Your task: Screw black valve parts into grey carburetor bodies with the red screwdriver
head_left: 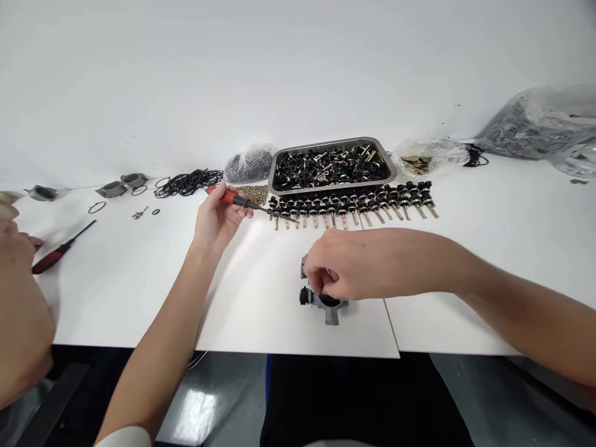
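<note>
My left hand (220,217) is closed around a red-handled screwdriver (229,197), whose dark shaft points right toward a row of small shaft parts. Bent over a grey metal housing (331,315), my right hand (328,267) has its fingers pinched at the round opening. What those fingertips hold, if anything, is hidden. A black fitting (305,296) sticks out of the housing's left side.
Behind the hands stand a metal tray (274,186) of black parts and a long row of shafts (344,208). Brass pieces, black rings (189,183) and plastic bags (535,124) lie along the wall. Another person's arm and a second screwdriver (58,253) are at left.
</note>
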Demonstrator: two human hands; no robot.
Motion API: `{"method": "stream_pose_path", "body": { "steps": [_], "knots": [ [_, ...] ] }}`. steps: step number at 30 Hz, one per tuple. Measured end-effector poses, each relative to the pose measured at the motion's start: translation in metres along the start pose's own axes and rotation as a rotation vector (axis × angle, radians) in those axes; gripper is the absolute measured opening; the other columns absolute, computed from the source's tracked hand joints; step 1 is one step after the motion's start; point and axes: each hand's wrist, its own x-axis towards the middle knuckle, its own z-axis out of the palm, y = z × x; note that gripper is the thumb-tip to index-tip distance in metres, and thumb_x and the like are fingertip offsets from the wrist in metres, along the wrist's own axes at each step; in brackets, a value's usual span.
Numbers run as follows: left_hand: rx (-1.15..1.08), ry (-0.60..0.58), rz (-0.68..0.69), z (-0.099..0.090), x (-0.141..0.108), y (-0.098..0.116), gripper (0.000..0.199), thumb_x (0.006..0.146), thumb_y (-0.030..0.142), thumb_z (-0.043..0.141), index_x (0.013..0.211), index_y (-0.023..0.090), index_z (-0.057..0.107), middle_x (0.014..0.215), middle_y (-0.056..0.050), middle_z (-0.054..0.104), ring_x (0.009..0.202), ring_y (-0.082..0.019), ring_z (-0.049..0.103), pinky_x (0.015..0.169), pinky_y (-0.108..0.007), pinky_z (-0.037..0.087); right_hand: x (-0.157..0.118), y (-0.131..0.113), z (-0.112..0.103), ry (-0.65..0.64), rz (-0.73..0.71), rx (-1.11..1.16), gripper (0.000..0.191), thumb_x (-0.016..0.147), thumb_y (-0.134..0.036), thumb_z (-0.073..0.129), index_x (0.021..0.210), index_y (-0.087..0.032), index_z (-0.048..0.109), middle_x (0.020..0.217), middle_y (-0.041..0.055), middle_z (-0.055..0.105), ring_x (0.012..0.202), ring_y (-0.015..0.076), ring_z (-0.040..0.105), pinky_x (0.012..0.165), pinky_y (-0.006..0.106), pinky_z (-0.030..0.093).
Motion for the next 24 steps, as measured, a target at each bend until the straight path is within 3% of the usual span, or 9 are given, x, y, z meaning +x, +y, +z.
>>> {"method": "stream_pose_path", "body": {
  "steps": [6,13,18,24],
  "knots": [
    [-0.011,0.004,0.005,-0.001,0.000,0.000,0.031,0.096,0.035,0.055,0.071,0.017,0.060,0.069,-0.002,0.064,0.044,-0.009,0.054,0.049,-0.026,0.051,0.000,-0.005,0.002,-0.037,0.020,-0.086,0.021,0.075,-0.011,0.054,0.086,-0.023,0.067,0.093,0.0005,0.071,0.076,0.0168,0.062,0.053,0.024,0.037],
    [-0.017,-0.013,-0.003,-0.002,0.000,0.000,0.031,0.097,0.033,0.052,0.072,0.017,0.060,0.067,-0.002,0.064,0.044,-0.009,0.053,0.049,-0.026,0.052,-0.001,0.000,0.008,0.018,-0.029,-0.138,0.024,0.081,-0.013,0.051,0.095,-0.026,0.066,0.090,0.0032,0.069,0.077,0.0186,0.058,0.058,0.027,0.034],
    [0.004,-0.015,0.002,-0.002,0.000,0.000,0.033,0.098,0.033,0.049,0.071,0.018,0.060,0.067,-0.002,0.064,0.044,-0.009,0.053,0.050,-0.026,0.052,0.003,0.001,0.006,-0.039,0.004,-0.149,0.033,0.076,-0.010,0.051,0.104,-0.025,0.062,0.101,0.0039,0.066,0.081,0.0179,0.057,0.057,0.027,0.033],
    [-0.002,-0.014,0.095,-0.004,-0.003,0.015,0.034,0.099,0.031,0.047,0.071,0.018,0.061,0.071,-0.003,0.063,0.045,-0.009,0.052,0.049,-0.027,0.051,0.012,0.010,-0.006,-0.117,0.030,-0.084,0.024,0.078,-0.023,0.063,0.102,-0.023,0.060,0.101,0.0018,0.064,0.084,0.0170,0.056,0.061,0.027,0.035]
  ]
}}
